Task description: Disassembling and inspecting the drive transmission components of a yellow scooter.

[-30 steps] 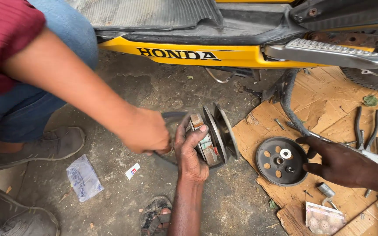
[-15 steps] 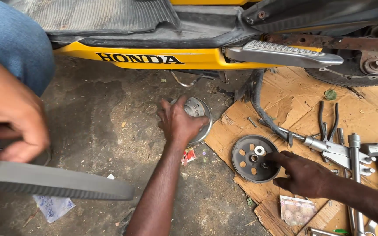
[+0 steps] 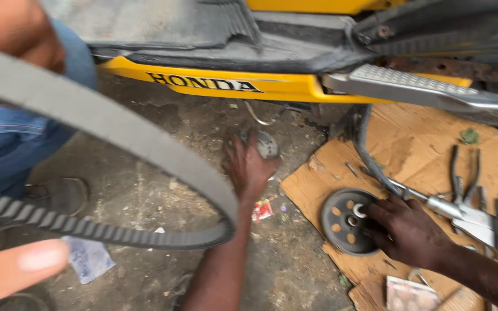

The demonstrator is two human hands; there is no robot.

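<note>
One toothed drive belt point(image 3: 116, 132), loop stretched left-to-right, bend pointing right.

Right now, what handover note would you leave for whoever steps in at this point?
Left hand: fingers draped over the round grey metal pulley on the dirt floor; grip unclear.
Right hand: open, fingertips resting on the dark round perforated metal disc lying flat on the brown cardboard sheet.
The grey toothed rubber belt is free of both parts, held up near the camera by a co-worker's hands.
Done: belt, pulley and disc are separated.
Left: nothing is mounted; all three sit apart beside the yellow scooter body.
</note>
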